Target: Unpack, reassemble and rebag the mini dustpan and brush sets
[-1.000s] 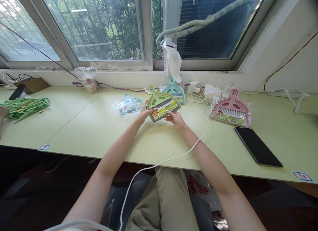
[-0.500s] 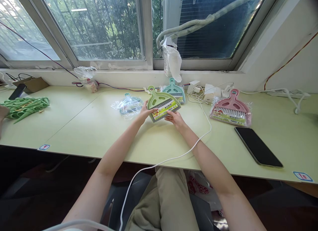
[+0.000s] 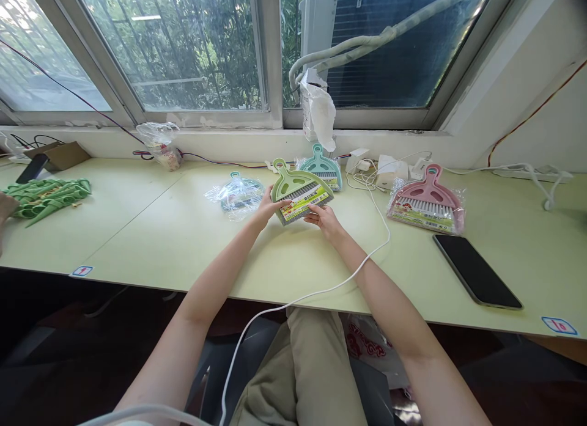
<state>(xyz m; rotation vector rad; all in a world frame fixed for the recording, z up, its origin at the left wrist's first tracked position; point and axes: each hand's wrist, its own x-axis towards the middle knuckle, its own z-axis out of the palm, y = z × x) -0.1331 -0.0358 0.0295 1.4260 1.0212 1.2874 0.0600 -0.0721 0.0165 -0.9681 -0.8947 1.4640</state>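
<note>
Between both hands I hold a green mini dustpan and brush set [image 3: 298,184], tilted, with a yellow-green printed label across its grey bristles. My left hand [image 3: 266,209] grips its left edge, thumb lying on the label. At the lower right edge, my right hand [image 3: 323,219] pinches it with thumb and fingers. Behind it lies a teal dustpan set [image 3: 318,163] in clear wrap. To the left sits a blue dustpan set [image 3: 241,192] inside crumpled clear plastic. A pink dustpan set [image 3: 428,200], also wrapped, rests on the right.
A black phone [image 3: 477,270] lies at the table's right front. A white cable [image 3: 316,293] runs over my right forearm. Chargers [image 3: 392,169] stand by the wall. At far left, another person's hand [image 3: 5,207] is beside green woven pieces [image 3: 50,197]. A plastic bag [image 3: 162,148] stands at the back.
My hands and the green dustpan set have hardly moved. At the far left, the other person's hand has shifted slightly near the green pieces.
</note>
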